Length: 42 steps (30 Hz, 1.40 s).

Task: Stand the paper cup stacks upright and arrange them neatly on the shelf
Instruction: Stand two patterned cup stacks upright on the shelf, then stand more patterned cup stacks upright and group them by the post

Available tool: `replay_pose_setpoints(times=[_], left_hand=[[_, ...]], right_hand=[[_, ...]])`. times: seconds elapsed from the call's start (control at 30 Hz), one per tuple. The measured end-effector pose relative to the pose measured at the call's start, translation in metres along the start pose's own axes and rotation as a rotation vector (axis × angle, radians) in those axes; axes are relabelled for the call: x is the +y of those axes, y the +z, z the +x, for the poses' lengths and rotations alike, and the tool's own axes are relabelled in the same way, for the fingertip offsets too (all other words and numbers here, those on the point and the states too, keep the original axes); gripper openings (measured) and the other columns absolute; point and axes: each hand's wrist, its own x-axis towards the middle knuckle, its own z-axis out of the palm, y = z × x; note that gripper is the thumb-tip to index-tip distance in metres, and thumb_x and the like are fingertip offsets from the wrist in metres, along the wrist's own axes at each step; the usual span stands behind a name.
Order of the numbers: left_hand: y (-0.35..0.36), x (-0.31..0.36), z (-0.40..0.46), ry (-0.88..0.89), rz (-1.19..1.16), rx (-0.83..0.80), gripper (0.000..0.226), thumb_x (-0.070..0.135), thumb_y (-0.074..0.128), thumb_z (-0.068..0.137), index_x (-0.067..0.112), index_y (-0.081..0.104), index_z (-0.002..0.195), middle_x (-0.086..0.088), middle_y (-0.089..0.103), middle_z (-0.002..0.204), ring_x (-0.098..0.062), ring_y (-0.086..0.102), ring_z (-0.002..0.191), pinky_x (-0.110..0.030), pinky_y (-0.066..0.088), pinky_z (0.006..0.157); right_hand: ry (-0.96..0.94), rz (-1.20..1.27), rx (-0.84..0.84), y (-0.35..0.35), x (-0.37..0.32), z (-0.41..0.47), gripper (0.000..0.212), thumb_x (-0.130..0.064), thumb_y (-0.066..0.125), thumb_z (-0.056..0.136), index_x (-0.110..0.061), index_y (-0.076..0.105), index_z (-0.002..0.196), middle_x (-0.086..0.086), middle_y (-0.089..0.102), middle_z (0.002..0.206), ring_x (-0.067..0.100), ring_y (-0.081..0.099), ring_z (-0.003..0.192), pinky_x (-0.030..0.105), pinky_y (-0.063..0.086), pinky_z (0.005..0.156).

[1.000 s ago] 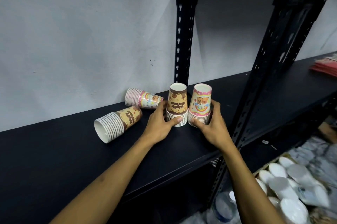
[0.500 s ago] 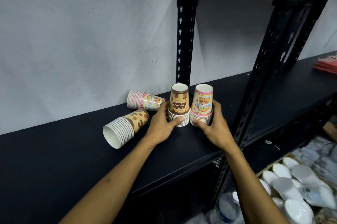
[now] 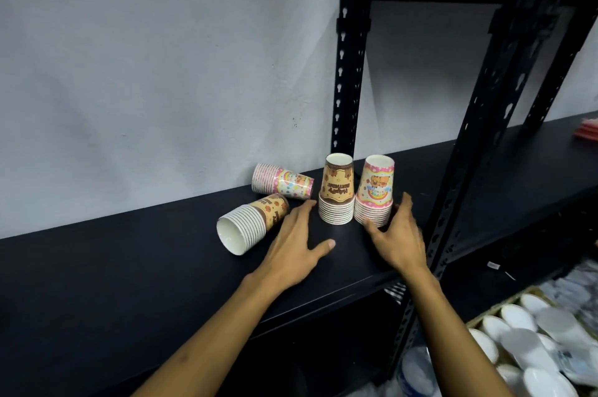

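Brown and pink paper cup stacks (image 3: 336,194) (image 3: 375,192) stand rim-down between two spread hands, left (image 3: 296,247) empty, right (image 3: 396,235) touching the pink one.

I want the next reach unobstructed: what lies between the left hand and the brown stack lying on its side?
Nothing: the head view shows only bare shelf between left hand and brown stack.

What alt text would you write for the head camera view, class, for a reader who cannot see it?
Two paper cup stacks, a brown stack and a pink stack, stand side by side on a black shelf, mouths down. The open left hand is off them; the right hand touches the pink stack. Left of them, a fallen brown stack and a fallen pink stack lie on their sides.
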Motion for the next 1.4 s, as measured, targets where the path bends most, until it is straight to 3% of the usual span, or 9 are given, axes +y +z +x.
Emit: replay_pose_setpoints(times=[0.1,0.2,0.4,0.5,0.6,0.8,1.0,1.2,1.4], left_hand=[[-0.015,0.002,-0.012,0.177,0.228,0.045,0.071,0.043,0.066,0.093,0.021,0.034,0.152,0.001,0.034,0.156,-0.016,0.03,0.145,-0.029,0.026,0.119],[-0.034,-0.007,-0.01,0.22,0.426,0.135,0.06,0.046,0.065,0.091,0.018,0.049,0.142,-0.005,0.041,0.149,-0.023,0.035,0.14,-0.036,0.029,0.118],[-0.064,-0.04,0.003,0.0,0.774,0.128,0.071,0.052,0.065,0.088,0.024,0.04,0.148,-0.012,0.045,0.148,-0.035,0.042,0.136,-0.051,0.02,0.121],[-0.079,-0.053,0.008,-0.088,0.803,0.139,0.077,0.047,0.069,0.086,0.023,0.034,0.149,-0.011,0.052,0.142,-0.036,0.051,0.126,-0.049,0.036,0.108],[-0.097,-0.066,0.016,-0.093,0.701,0.178,0.074,0.044,0.071,0.086,0.017,0.039,0.147,-0.011,0.06,0.134,-0.035,0.056,0.117,-0.046,0.042,0.096],[-0.119,-0.098,0.02,-0.072,0.204,0.415,0.062,0.047,0.068,0.091,0.017,0.047,0.14,-0.006,0.059,0.128,-0.026,0.058,0.11,-0.043,0.049,0.09],[-0.13,-0.117,0.011,-0.212,-0.245,0.567,0.062,0.042,0.074,0.088,0.026,0.039,0.136,0.005,0.061,0.122,-0.011,0.062,0.103,-0.022,0.048,0.082],[-0.128,-0.128,0.018,-0.258,-0.347,0.499,0.066,0.041,0.08,0.083,0.032,0.037,0.133,0.017,0.063,0.116,0.007,0.061,0.102,-0.014,0.046,0.08],[-0.131,-0.137,0.023,-0.27,-0.289,0.565,0.068,0.047,0.083,0.078,0.028,0.05,0.134,0.011,0.061,0.128,-0.005,0.06,0.11,-0.019,0.045,0.087]], right_hand=[[-0.006,-0.164,0.11,0.009,-0.002,-0.021,0.096,-0.045,0.067,0.09,0.002,0.014,0.155,0.025,0.049,0.146,0.038,0.047,0.136,0.05,0.037,0.112],[-0.004,-0.233,0.099,0.015,-0.001,-0.036,0.078,-0.047,0.057,0.095,0.0,0.031,0.151,0.021,0.043,0.154,0.033,0.033,0.148,0.047,0.022,0.122],[-0.041,-0.417,-0.014,0.023,-0.017,-0.062,0.058,-0.049,0.041,0.1,-0.013,0.045,0.145,0.012,0.033,0.163,0.034,0.02,0.153,0.051,0.011,0.124],[-0.122,-0.462,-0.091,0.033,-0.035,-0.074,0.05,-0.048,0.04,0.1,-0.018,0.049,0.14,0.009,0.037,0.16,0.035,0.023,0.151,0.053,0.014,0.122],[-0.279,-0.438,-0.19,0.047,-0.059,-0.077,0.047,-0.047,0.041,0.1,-0.02,0.051,0.137,0.006,0.044,0.153,0.031,0.031,0.145,0.048,0.021,0.121],[-0.488,-0.417,-0.319,0.089,-0.105,-0.059,0.044,-0.042,0.039,0.103,-0.015,0.05,0.137,0.009,0.044,0.15,0.03,0.036,0.139,0.045,0.029,0.115],[-0.539,-0.359,-0.106,0.112,-0.14,-0.018,0.054,-0.025,0.061,0.091,-0.006,0.044,0.139,0.018,0.044,0.142,0.036,0.043,0.129,0.044,0.039,0.108],[-0.435,-0.519,-0.121,0.123,-0.152,0.028,0.082,-0.015,0.068,0.082,-0.006,0.025,0.151,0.024,0.033,0.152,0.04,0.031,0.143,0.053,0.027,0.118],[-0.573,-0.576,-0.111,0.128,-0.159,0.022,0.072,-0.019,0.065,0.085,-0.011,0.027,0.145,0.014,0.054,0.131,0.034,0.051,0.12,0.051,0.037,0.097]])
